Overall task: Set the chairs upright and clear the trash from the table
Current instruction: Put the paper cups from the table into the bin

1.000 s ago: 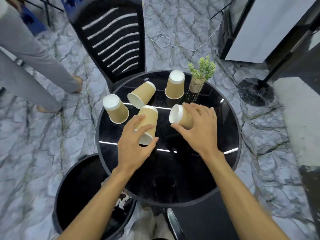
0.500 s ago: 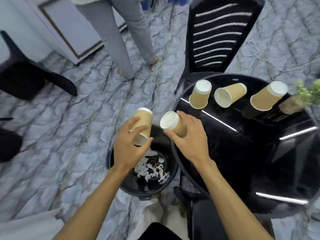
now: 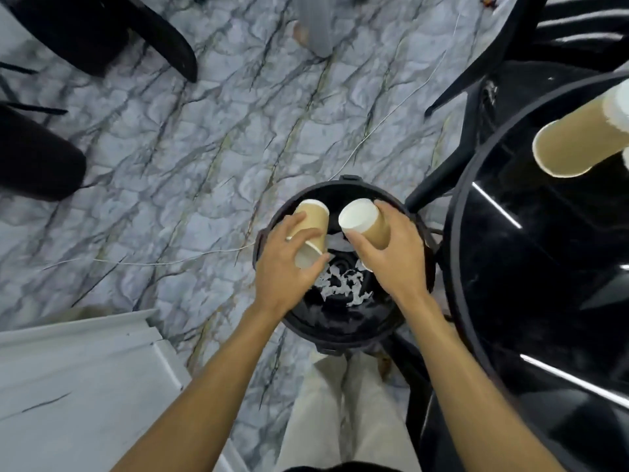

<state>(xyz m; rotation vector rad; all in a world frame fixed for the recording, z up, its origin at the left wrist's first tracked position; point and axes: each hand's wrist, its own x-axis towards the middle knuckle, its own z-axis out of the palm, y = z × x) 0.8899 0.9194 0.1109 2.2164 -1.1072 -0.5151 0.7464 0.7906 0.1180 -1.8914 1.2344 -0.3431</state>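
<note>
A grey veined marble floor (image 3: 204, 165) fills most of the head view. At the right stands a round, glossy black table (image 3: 544, 267), and a black slatted chair (image 3: 544, 39) stands upright just behind it. Another black chair (image 3: 102, 32) is at the upper left, well away from the table. A white flat panel (image 3: 75, 369) lies at the lower left. Just beside the table's left rim sits a round black plastic trash bin (image 3: 340, 321). Both hands are over its opening, close together but not touching. The left hand (image 3: 284, 267) is wrapped around a brown paper cup (image 3: 311, 229). The right hand (image 3: 396, 257) grips a second brown paper cup (image 3: 366, 223), tilted with its white base toward the camera. A third brown paper cup (image 3: 575, 144) rests on the tabletop at the right edge. Torn white paper scraps (image 3: 343, 284) lie in the bottom of the bin.
</note>
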